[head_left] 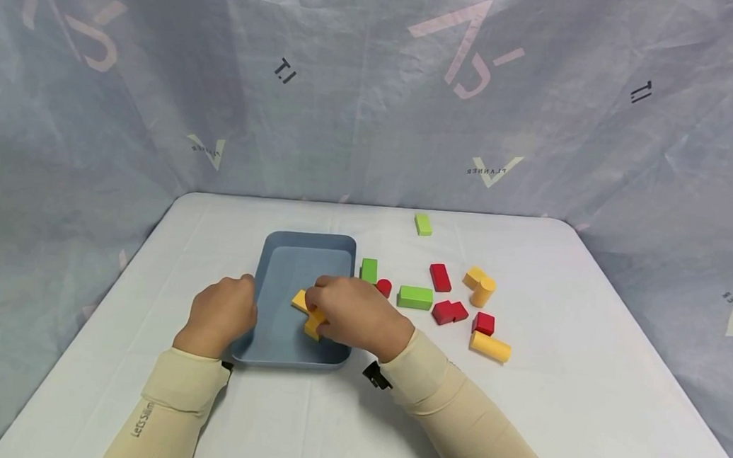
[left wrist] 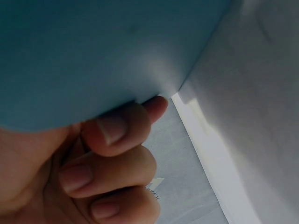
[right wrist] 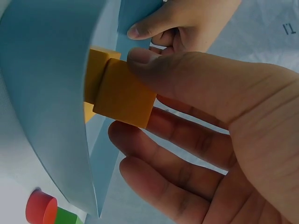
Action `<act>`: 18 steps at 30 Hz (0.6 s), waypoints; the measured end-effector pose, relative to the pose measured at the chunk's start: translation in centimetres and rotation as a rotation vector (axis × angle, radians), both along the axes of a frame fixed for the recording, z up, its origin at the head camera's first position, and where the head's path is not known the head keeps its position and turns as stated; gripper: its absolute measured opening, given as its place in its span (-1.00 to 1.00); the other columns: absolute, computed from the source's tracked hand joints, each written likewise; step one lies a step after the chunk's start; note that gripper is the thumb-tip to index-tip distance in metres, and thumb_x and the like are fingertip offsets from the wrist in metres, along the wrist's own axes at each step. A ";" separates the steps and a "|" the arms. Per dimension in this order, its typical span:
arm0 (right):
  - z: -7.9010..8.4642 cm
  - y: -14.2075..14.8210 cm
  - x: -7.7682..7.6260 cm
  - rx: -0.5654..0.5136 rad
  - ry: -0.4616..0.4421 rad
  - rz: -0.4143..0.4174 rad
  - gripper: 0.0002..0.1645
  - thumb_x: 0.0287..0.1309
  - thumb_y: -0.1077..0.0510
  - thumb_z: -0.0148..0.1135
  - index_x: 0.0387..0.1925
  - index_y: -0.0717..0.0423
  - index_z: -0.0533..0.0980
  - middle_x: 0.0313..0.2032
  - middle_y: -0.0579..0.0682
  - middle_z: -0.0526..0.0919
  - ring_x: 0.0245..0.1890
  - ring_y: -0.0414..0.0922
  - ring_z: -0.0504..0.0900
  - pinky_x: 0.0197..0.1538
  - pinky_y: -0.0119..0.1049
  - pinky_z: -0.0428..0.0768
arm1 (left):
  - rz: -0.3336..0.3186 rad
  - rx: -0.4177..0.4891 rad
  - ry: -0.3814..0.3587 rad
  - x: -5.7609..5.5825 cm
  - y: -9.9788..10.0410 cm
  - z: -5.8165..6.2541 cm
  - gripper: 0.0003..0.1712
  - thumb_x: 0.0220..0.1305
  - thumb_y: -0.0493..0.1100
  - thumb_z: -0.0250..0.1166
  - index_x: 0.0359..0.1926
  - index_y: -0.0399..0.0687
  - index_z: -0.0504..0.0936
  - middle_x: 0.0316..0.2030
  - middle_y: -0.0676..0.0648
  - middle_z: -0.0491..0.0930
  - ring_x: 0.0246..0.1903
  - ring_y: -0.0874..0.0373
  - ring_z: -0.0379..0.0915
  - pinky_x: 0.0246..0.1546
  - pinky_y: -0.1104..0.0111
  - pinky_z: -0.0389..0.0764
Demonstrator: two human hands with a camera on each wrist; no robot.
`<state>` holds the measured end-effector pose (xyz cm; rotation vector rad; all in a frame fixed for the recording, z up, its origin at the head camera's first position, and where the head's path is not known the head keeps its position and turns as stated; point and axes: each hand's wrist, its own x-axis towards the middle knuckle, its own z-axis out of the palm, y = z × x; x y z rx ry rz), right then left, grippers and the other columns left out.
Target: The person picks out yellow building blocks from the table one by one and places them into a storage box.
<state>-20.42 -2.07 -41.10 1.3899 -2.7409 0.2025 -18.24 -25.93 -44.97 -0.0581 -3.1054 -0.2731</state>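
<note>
A blue-grey tray (head_left: 288, 351) stands on the table in the head view. At its left side, my left hand (head_left: 221, 315) grips the rim; its curled fingers (left wrist: 124, 130) lie against the outer wall in the left wrist view. Over the tray's right part, my right hand (head_left: 360, 314) pinches a yellow block (right wrist: 124, 93) between thumb and fingers. That block touches or nearly touches another yellow block (right wrist: 97, 74) in the tray. In the head view, a yellow block (head_left: 300, 300) lies on the tray floor, and my right hand hides part of the group.
Right of the tray lie green blocks (head_left: 415, 298), red blocks (head_left: 440, 277), a red cylinder (head_left: 384, 288) and yellow pieces, including a cylinder (head_left: 490, 347). A light green block (head_left: 423, 224) lies near the white table's (head_left: 583, 414) back edge. Grey patterned cloth (head_left: 362, 115) hangs behind.
</note>
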 end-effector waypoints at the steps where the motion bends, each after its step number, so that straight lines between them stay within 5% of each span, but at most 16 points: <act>1: 0.0 0.0 0.0 0.000 0.001 0.000 -0.65 0.03 0.02 0.63 -0.13 -0.06 0.71 -0.24 -0.16 0.67 -0.29 -0.27 0.62 -0.19 -0.43 0.64 | 0.000 0.000 -0.002 0.0 0.0 0.0 -0.83 0.26 -0.36 0.25 -0.18 -0.44 0.61 -0.59 -0.19 0.58 -0.67 0.07 0.44 -0.69 0.23 0.42; 18: 0.8 0.9 -0.1 -0.026 -0.034 0.004 -0.66 0.09 0.06 0.59 -0.07 -0.05 0.72 -0.17 -0.13 0.72 -0.25 -0.26 0.65 -0.16 -0.43 0.64 | 0.008 0.008 -0.017 0.2 0.1 0.2 -0.88 0.28 -0.37 0.23 -0.22 -0.41 0.60 -0.59 -0.17 0.56 -0.66 0.07 0.44 -0.68 0.23 0.42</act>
